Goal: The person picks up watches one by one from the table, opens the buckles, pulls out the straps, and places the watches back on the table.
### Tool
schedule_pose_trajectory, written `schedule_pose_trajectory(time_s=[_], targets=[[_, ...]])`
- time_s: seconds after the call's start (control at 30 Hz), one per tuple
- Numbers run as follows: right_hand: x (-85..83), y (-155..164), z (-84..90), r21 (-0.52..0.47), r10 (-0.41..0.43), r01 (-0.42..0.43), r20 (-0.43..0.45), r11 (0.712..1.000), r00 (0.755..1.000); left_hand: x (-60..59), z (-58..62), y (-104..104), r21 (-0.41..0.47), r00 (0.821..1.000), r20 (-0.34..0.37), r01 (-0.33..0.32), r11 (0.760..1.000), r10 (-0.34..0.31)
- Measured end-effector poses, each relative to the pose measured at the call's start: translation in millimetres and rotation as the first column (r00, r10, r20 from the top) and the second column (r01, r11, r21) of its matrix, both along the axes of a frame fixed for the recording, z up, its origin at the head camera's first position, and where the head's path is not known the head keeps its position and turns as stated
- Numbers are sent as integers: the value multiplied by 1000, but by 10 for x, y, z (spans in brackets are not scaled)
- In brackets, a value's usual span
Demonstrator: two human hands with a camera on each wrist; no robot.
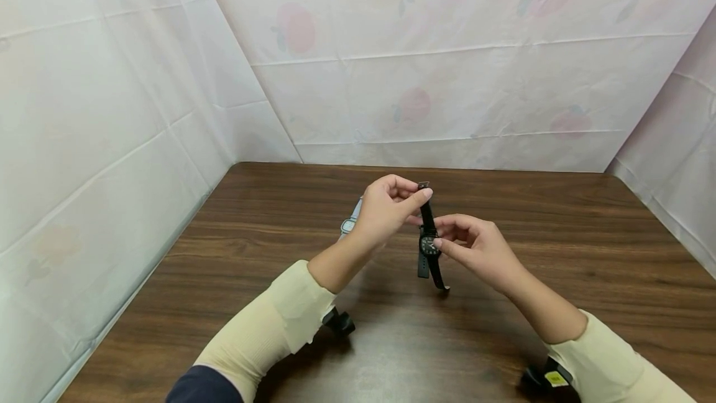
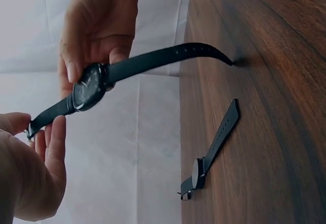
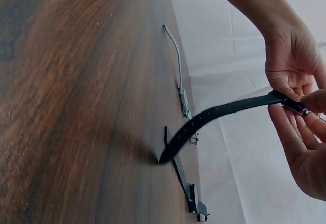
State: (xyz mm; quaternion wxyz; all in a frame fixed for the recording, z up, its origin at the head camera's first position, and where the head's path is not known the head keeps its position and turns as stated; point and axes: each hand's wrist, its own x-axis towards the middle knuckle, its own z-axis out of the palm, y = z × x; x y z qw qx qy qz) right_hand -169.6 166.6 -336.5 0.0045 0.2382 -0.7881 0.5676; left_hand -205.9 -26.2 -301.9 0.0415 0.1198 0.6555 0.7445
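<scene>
A black wristwatch with a dark round dial is stretched out between both hands. The left hand pinches the buckle end of its strap between thumb and fingers. Thumb and fingertips of the right hand grip the watch at its case. In the left wrist view the holed strap curves away from the case, its tip close to the tabletop. A second black watch lies on the table beneath, partly hidden behind the held one in the head view. Beyond the left wrist lies a light blue watch, partly covered by that hand.
The brown wood-grain table reaches back to white fruit-print sheeting, which hangs behind and on both sides. Small black devices sit at both wrists, beside cream sleeves.
</scene>
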Motion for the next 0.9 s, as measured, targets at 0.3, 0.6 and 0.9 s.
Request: schedule_pose_trajectory(time_s=[0.3, 0.6, 0.9], targets=[[-5, 32, 27, -179, 68, -32, 200, 983, 977, -41, 3, -21, -8, 998, 21, 58, 998, -58], [-26, 110, -20, -345, 121, -37, 226, 938, 967, -36, -56, -115, -22, 995, -6, 101, 995, -102], [-28, 214, -75, -468, 148, -21, 235, 883, 961, -14, -116, -289, -119, 972, -160, 152, 981, -170]])
